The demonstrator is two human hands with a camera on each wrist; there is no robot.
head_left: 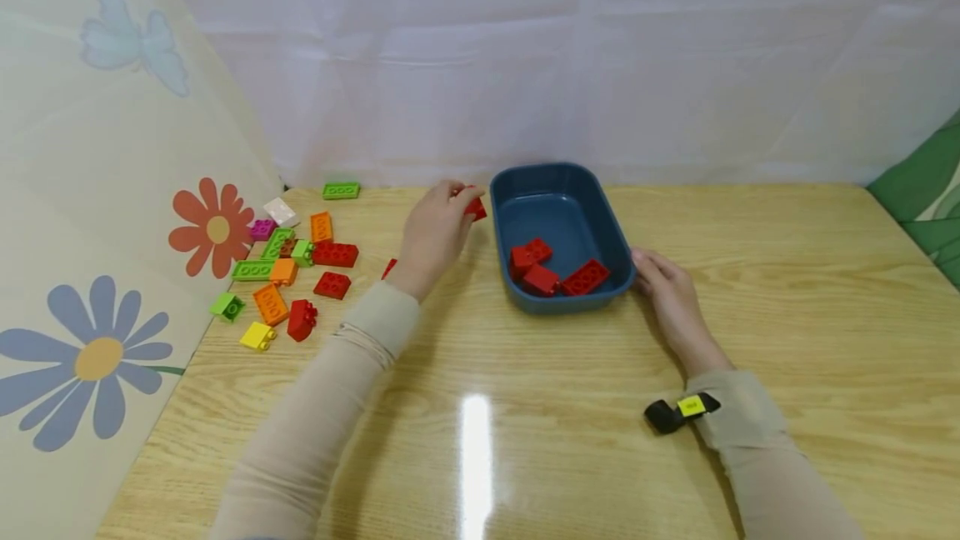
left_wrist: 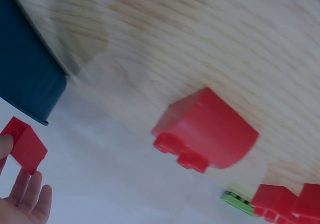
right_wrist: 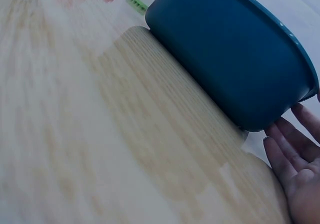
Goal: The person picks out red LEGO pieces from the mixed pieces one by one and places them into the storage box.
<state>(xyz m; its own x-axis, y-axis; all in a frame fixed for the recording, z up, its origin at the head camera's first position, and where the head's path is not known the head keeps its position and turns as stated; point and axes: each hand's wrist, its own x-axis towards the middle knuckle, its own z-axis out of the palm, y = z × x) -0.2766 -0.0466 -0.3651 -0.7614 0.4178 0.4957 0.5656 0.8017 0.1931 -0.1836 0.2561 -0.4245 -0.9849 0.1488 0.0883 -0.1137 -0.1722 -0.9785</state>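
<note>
Between the thumb and fingers of my left hand (head_left: 435, 232) is a red toy building brick (head_left: 476, 207), held just left of a blue bin (head_left: 543, 219). The left wrist view shows this brick (left_wrist: 28, 149) pinched, the other fingers spread below it. Several red bricks (head_left: 587, 277) lie at the near end inside the bin. My right hand (head_left: 673, 307) has its fingertips at the bin's right near corner; in the right wrist view its relaxed fingers (right_wrist: 287, 149) reach the outer wall below the rim. A red brick (head_left: 389, 268) on the table is mostly hidden behind my left wrist.
To the left lie scattered bricks: red (head_left: 335, 254), orange (head_left: 271, 305), lime green (head_left: 252, 271), yellow (head_left: 258, 337), magenta (head_left: 262, 229) and pale pink (head_left: 281, 212). A green brick (head_left: 341, 191) sits near the table's back edge. White cloth (head_left: 465, 65) hangs behind the table.
</note>
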